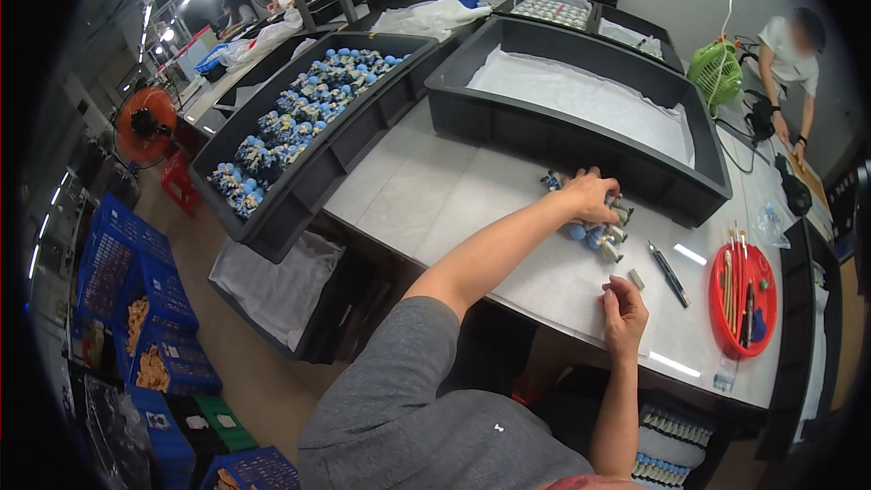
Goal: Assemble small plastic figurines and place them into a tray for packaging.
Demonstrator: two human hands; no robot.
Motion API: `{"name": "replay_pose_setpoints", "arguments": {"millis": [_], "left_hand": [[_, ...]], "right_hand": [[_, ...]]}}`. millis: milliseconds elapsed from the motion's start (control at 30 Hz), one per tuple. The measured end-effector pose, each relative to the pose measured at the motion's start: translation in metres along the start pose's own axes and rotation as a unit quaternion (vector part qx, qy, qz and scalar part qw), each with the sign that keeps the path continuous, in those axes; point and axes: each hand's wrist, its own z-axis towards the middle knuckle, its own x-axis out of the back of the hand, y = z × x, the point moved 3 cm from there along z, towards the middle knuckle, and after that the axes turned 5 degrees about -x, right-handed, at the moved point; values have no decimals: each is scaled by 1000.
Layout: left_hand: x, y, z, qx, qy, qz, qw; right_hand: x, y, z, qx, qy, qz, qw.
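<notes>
My left hand reaches across the white table, its fingers curled down around a small cluster of blue-and-white figurines. Part of the cluster is hidden under the palm, and one dark-and-white figurine pokes out beside the fingers. Close to the table's front edge, my right hand is held with fingers bent in toward the thumb; nothing shows in it. A small beige block lies just beyond its fingertips. To the right of the block rests a dark pen-like tool.
Behind the figurines stands a large black tray lined with white cloth. Another black tray at left holds many blue figurines. A red basket with brushes sits at right. An orange fan and blue crates stand left; a co-worker is far right.
</notes>
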Motion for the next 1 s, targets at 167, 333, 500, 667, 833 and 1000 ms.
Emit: {"name": "replay_pose_setpoints", "arguments": {"millis": [167, 333, 500, 667, 833, 1000], "left_hand": [[-2, 5, -8, -26, -39, -37, 998], [36, -16, -32, -151, 194, -151, 957], [52, -60, -88, -26, 333, -249, 909], [2, -55, -122, 15, 252, -135, 958], [-13, -47, -138, -35, 306, 10, 951], [-20, -52, -134, -25, 313, 24, 949]], "right_hand": [[3, 0, 2, -18, 19, -10, 1000], [0, -2, 7, 8, 20, -2, 1000], [-1, 1, 10, 3, 10, 17, 1000], [8, 0, 7, 5, 17, 19, 1000], [0, 0, 8, 5, 11, 35, 999], [4, 7, 6, 12, 4, 42, 999]]}}
